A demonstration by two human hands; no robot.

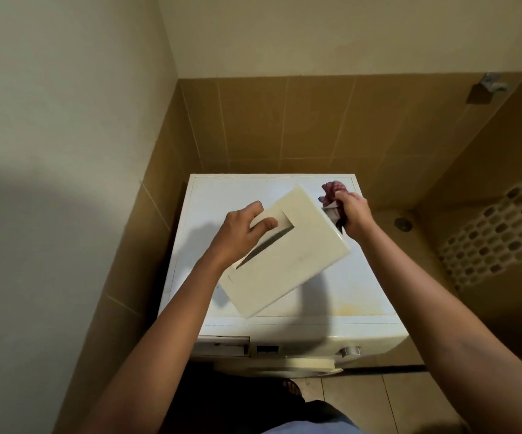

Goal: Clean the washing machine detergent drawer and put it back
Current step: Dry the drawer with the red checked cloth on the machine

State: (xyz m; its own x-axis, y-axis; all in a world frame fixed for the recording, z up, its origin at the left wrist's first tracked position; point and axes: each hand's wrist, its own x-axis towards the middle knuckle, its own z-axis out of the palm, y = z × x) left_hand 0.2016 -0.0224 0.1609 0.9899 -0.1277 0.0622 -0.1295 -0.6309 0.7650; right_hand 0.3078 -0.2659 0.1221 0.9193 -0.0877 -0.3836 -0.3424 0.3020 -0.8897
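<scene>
cloth (331,190) half hidden behind drawer (284,255), right hand (355,214)

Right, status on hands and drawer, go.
Left hand grips detergent drawer, held over washing machine top. Right hand grips checked cloth at drawer's far edge. Drawer slot open, nothing blocking it.

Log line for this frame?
left grip: holds drawer over washer | right grip: holds cloth at drawer edge | slot: empty

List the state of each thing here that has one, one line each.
detergent drawer: out of the washing machine, held tilted above its top.
drawer slot: open, drawer absent.
cloth: bunched, at the drawer's right edge.
left hand: grips the drawer at its handle recess.
right hand: grips the cloth.
</scene>
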